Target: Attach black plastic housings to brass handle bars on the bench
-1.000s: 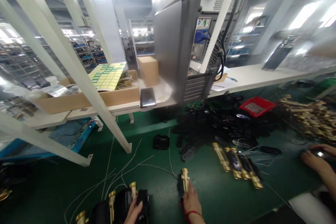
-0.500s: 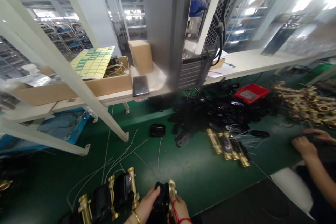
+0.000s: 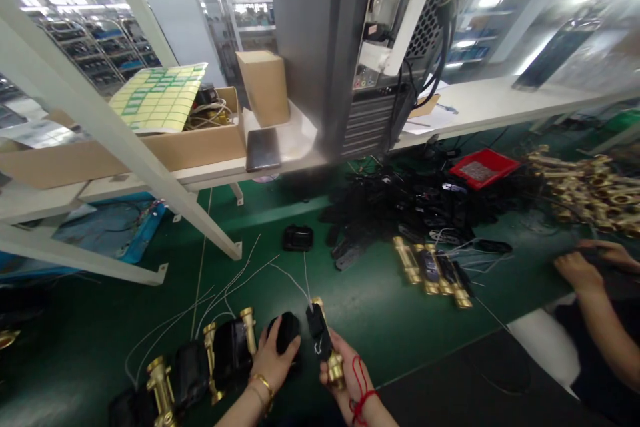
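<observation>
My right hand (image 3: 345,377) grips a brass fitting with a black module (image 3: 321,341) on it, tilted up off the green mat; a thin white wire runs from its top. My left hand (image 3: 273,360) is closed over a rounded black cover piece (image 3: 285,333) just left of it. The two parts are apart by a small gap. Left of my left hand, two finished brass-and-black units (image 3: 220,357) lie side by side on the mat.
Three more brass units (image 3: 433,272) lie in a row mid-mat, before a heap of black parts (image 3: 400,210). A red tray (image 3: 483,168) and a brass fittings pile (image 3: 585,190) sit right. Another person's hands (image 3: 583,267) work at right. White frame legs (image 3: 150,173) slant across left.
My hands have separated: the right now holds the brass unit up and tilted, the left holds the black cover apart from it. The view has dipped slightly downward.
</observation>
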### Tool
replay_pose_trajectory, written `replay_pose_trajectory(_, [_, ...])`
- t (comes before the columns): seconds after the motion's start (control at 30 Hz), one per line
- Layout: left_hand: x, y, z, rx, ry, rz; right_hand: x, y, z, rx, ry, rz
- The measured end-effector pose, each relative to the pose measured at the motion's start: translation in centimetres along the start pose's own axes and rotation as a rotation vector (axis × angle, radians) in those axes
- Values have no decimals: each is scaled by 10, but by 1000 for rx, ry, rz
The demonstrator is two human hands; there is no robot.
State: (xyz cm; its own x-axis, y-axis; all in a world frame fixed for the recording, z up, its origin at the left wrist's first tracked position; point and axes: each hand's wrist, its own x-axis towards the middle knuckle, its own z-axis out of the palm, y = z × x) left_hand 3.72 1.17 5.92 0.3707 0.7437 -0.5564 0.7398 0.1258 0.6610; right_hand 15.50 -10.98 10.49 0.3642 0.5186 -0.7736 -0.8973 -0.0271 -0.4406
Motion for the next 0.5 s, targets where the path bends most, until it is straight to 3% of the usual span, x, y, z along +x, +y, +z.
replay_pose_trajectory(0.1, [5, 3, 17, 327, 126, 108, -7, -17, 7, 71, -71, -54])
replay_pose_trajectory(0.17, [-2, 24, 13, 328, 176, 197, -11, -26, 10, 73, -80, -76])
replay_pose_trajectory(0.27, [-26, 66, -7, 59, 22, 337, -18, -35, 13, 23, -90, -147])
replay_pose_trajectory(0.37, [-51, 102, -22, -70, -150, 371, -21, -38, 16, -19, -99, -219])
replay_pose_trajectory(0.5, [-63, 114, -17, -59, -226, 320, -20, -36, 19, -54, -116, -245])
